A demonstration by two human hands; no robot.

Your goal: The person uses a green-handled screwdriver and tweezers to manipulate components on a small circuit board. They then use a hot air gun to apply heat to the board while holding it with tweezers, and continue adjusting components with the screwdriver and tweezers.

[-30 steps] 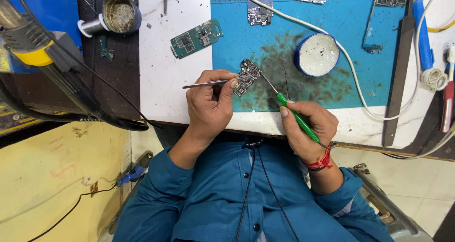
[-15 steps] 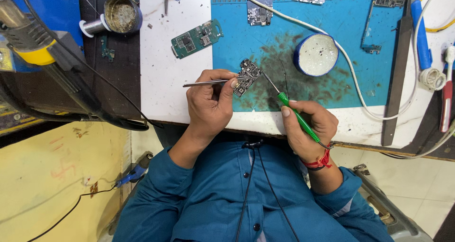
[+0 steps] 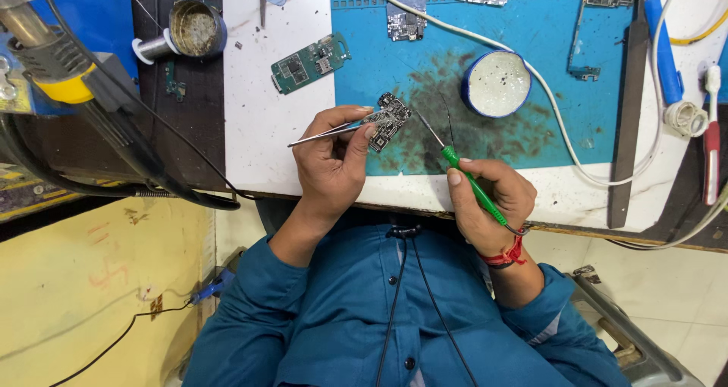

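left hand (image 3: 331, 163) fingers pinch tweezers (image 3: 334, 131) on small board (image 3: 390, 119); right hand (image 3: 489, 197) grips green probe (image 3: 472, 186), tip seemingly touching.

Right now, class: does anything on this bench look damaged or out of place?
Yes: the blue mat carries a dark, sooty-looking stain beside the white round tin, where the rest is clean blue.

A blue-green rubber work mat (image 3: 546, 76) is seen, blotched with dark brown stains at its middle. A green-handled thin metal probe (image 3: 472, 186) is gripped — silvery shaft. Silver metal tweezers (image 3: 326, 134) and a small dark circuit board (image 3: 389, 119) with pale chips are noted. A green rectangular circuit board (image 3: 309, 62) is laid on white tabletop (image 3: 262, 122). A round blue-rimmed tin (image 3: 496, 83) — whitish inside. Teal shirt sleeves (image 3: 250, 303), red wrist thread (image 3: 503, 256).
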